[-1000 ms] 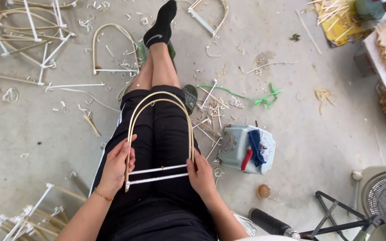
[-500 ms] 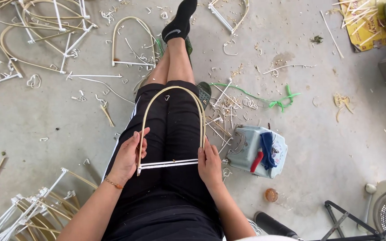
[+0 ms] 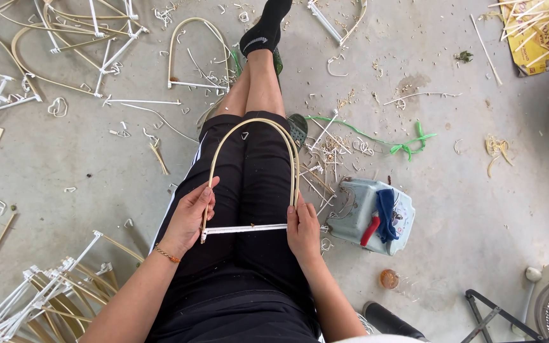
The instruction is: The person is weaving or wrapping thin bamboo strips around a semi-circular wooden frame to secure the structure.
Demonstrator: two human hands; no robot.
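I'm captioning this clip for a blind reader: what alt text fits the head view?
A seated person's left hand and right hand hold an arched cane frame with a white crossbar across their lap. Similar frames, cane scraps and a pale blue tub lie on the concrete floor.

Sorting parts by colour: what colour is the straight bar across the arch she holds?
White crossbar, seen from the head view.

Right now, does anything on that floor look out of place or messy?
Yes. Shavings and offcuts litter the concrete beside the legs, and a green cord trails through them. A blue tub lies tipped on its side. The arch, held by the left hand and right hand, looks intact.
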